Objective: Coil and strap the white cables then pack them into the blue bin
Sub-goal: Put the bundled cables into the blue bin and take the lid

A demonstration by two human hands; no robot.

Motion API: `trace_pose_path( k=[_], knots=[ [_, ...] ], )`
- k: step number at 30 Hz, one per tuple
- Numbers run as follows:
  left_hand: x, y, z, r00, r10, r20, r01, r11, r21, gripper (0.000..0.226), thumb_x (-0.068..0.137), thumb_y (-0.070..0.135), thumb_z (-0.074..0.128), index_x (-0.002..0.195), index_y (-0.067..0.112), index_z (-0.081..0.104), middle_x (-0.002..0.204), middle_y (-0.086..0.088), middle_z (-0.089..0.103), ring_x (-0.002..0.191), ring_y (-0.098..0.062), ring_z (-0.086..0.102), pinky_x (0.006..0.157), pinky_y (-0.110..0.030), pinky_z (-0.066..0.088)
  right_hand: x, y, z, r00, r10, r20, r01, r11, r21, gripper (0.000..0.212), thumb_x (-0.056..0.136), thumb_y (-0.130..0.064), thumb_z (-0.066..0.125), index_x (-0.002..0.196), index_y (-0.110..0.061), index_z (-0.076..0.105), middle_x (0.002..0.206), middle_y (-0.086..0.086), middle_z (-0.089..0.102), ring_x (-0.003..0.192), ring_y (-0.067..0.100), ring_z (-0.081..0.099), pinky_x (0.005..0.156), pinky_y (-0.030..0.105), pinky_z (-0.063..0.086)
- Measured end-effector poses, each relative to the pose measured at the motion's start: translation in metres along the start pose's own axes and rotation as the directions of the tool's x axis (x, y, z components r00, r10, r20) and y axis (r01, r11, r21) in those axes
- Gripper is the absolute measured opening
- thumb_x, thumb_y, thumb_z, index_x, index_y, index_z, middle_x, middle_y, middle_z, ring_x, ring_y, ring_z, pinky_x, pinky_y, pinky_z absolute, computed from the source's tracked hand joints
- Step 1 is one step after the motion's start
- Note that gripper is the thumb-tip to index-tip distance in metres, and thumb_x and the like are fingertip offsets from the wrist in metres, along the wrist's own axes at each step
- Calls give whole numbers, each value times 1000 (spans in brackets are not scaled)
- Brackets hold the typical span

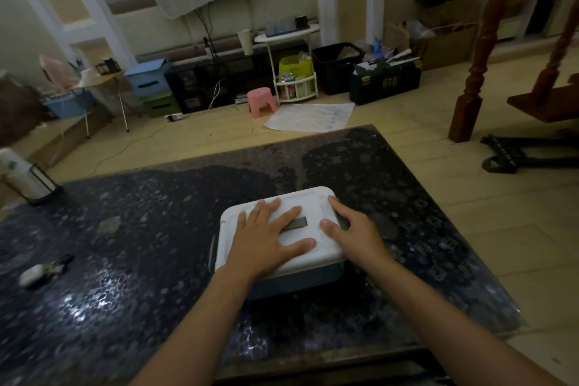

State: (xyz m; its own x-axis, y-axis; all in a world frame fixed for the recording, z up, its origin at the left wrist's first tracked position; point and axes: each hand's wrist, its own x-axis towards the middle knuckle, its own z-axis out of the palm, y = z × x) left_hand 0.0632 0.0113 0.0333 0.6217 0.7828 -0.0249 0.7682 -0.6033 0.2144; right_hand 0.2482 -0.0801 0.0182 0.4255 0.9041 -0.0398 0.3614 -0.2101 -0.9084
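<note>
The blue bin stands on the dark patterned table with a white lid covering it. Only a strip of its blue wall shows under the lid's near edge. My left hand lies flat on the lid with its fingers spread. My right hand rests on the lid's right edge, fingers over the rim and thumb on top. A dark slot sits in the lid's middle between the hands. No white cables are visible; the inside of the bin is hidden.
A small white object with a dark strap lies near the table's left edge. A white cylinder in a black frame stands at the far left corner. Beyond the table are wooden floor, a pink stool and storage boxes.
</note>
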Motion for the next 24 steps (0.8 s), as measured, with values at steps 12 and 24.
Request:
trace_pose_path(
  k=[12,24],
  knots=[
    [-32,-22,-9,875,-198,-441,22,927,-374,38,95,23,60,132,23,59,129,2,53,117,-12,51,102,-27,41,-2,-45,55,905,-346,248,422,649,-632,57,101,-41,40,155,-29,26,168,-2,9,154,17,-1,125,43,-4],
    [-67,-66,12,742,-669,42,319,298,-900,36,78,45,79,93,13,71,87,-4,75,80,-23,71,73,-44,59,2,-57,86,906,-310,288,423,672,-607,58,94,-60,47,148,-37,41,157,-13,38,142,10,36,122,35,22]
  ],
)
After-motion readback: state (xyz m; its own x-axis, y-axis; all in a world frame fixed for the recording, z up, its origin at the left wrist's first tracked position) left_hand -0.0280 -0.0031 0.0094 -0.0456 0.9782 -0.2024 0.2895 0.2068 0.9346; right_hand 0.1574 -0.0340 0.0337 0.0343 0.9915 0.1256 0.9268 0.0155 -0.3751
